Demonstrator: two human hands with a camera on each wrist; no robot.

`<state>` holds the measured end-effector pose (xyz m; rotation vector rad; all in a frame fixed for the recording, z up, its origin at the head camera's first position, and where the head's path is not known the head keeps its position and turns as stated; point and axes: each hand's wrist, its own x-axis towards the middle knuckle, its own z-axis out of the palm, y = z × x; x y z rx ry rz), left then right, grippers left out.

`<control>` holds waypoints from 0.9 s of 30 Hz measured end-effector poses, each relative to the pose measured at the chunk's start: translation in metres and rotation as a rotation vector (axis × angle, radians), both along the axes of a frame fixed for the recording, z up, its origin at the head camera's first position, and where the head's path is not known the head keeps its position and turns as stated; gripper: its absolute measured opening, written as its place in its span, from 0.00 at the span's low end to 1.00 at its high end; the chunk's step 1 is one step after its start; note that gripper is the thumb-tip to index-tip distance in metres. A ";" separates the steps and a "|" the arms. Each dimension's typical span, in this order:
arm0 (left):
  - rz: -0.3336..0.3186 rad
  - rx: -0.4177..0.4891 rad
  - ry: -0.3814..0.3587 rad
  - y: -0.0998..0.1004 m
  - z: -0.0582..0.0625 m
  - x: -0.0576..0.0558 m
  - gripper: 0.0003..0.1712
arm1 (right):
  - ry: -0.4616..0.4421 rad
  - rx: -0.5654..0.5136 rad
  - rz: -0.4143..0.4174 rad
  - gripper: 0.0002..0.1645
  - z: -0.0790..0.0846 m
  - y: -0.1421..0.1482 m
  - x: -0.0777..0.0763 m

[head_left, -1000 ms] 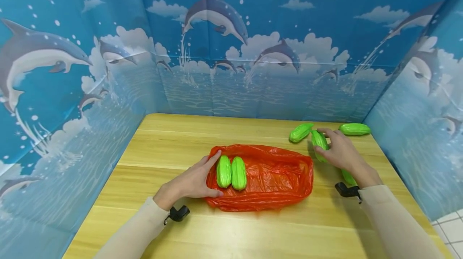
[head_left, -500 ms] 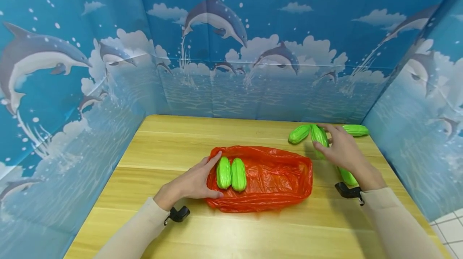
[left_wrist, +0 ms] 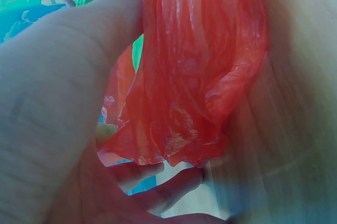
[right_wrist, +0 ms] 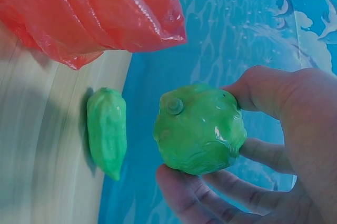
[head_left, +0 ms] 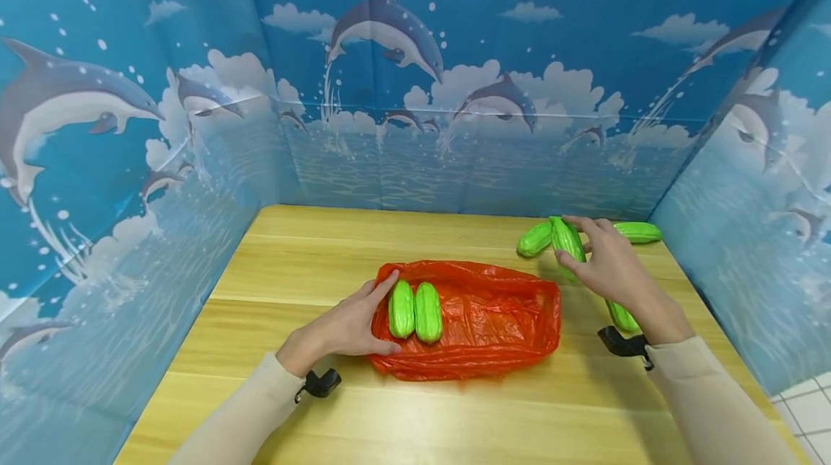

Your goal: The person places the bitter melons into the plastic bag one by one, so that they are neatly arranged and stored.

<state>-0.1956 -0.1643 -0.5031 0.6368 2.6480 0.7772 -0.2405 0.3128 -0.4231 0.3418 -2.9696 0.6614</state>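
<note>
A red plastic bag (head_left: pixel 496 317) lies spread on the table with its mouth facing up. Two green bitter melons (head_left: pixel 415 312) lie side by side at its left end. My left hand (head_left: pixel 347 321) holds that end of the bag, thumb and forefinger spread along its edge; in the left wrist view red plastic hides part of the hand. Right of the bag, my right hand (head_left: pixel 604 263) grips another bitter melon (head_left: pixel 568 241) between thumb and fingers. The right wrist view shows this melon (right_wrist: pixel 200 129) end-on, raised off the table.
One more bitter melon (head_left: pixel 534 240) lies behind the held one. Another melon (head_left: pixel 638 232) rests near the back right corner, and one (head_left: pixel 622 316) is partly hidden below the right wrist. A dolphin-print curtain (head_left: pixel 415 162) encloses the wooden table (head_left: pixel 311 252) at the back and sides.
My right hand has closed around the melon and lifted it slightly, shifting it a little up and left. The left hand and the bag stay where they were.
</note>
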 end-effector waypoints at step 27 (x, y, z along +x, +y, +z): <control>-0.002 0.004 0.000 0.001 0.000 0.001 0.76 | 0.071 -0.025 0.052 0.45 0.004 -0.021 0.029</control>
